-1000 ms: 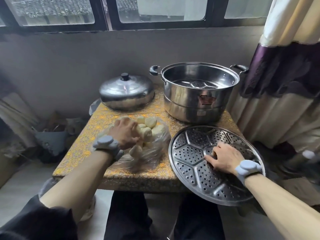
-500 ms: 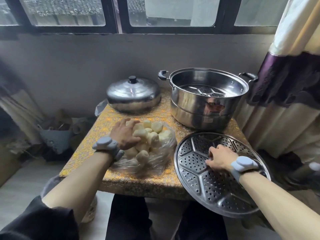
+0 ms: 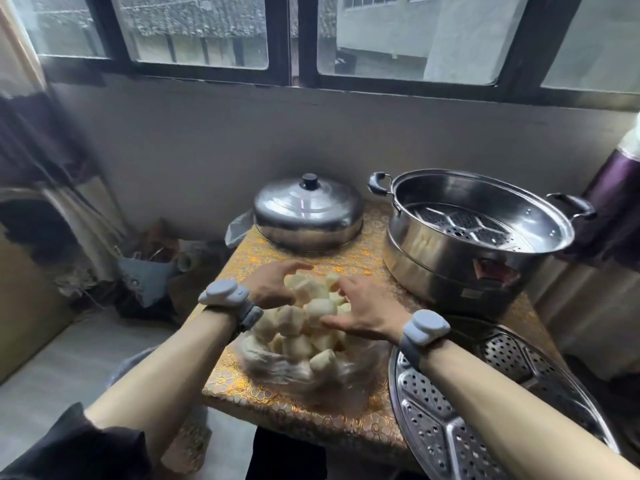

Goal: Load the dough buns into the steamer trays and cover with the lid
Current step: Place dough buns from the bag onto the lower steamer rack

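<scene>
A heap of white dough buns lies in an open clear plastic bag on the gold-patterned table. My left hand rests against the far left of the heap, fingers spread. From the right, my right hand has thumb and fingers curled around one bun on top. A loose perforated steamer tray lies at the near right, overhanging the table edge, under my right forearm. The steel steamer pot stands at the back right with another perforated tray inside. The domed lid sits at the back left.
A wall and windows close off the far side of the table. Curtains hang at the left and at the right. Bags and clutter lie on the floor to the left. My knees are under the table's near edge.
My right hand has left the loose tray and moved left onto the bun heap. My left hand stays on the heap. The camera has tilted up and shifted.
</scene>
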Demonstrator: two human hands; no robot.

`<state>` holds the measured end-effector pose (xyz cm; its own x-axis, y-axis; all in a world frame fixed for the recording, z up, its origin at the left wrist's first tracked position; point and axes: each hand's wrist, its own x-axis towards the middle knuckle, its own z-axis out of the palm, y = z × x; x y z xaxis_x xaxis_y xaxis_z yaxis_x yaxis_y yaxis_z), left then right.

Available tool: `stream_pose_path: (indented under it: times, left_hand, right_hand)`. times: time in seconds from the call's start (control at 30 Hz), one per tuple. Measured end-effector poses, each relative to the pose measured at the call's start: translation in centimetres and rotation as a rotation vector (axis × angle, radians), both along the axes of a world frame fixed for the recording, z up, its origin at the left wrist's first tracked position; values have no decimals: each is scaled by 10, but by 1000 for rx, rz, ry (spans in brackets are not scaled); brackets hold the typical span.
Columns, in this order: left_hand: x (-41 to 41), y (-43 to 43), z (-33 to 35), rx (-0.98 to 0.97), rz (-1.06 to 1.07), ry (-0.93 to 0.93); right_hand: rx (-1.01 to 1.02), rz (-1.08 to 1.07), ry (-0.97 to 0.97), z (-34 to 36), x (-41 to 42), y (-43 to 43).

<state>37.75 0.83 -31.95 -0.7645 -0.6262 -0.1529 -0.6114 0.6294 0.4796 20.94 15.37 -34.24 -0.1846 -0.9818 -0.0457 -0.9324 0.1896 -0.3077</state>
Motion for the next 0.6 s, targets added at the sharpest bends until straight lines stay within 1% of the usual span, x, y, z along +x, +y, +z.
stream_pose_path:
  times: [0.13, 0.23, 0.3, 0.37, 0.43, 0.5, 0.6]
  left_hand:
    - [-9, 0, 0, -6, -67, -57]
    - [-15, 1, -3, -99, -123, -90]
    - [-16, -1, -6, -82, -113, -98]
    - [-21, -5, -6, -47, -100, -138]
    - [-22, -8, -3, -12, -84, -170]
    - [-27, -9, 9, -1, -57, -110]
    - [-48, -12, 41, -37, -42, 78]
  right_hand:
    - [61, 91, 60, 1, 10, -22]
    - [59, 105, 49, 6, 15, -29]
    - [54, 119, 39, 9, 18, -29]
    - [5, 95, 15, 15, 15, -26]
    - [-45, 35, -63, 24, 9, -23]
    - [-134, -26, -183, 38, -4, -17]
    - [-294, -99, -285, 65, -36, -7]
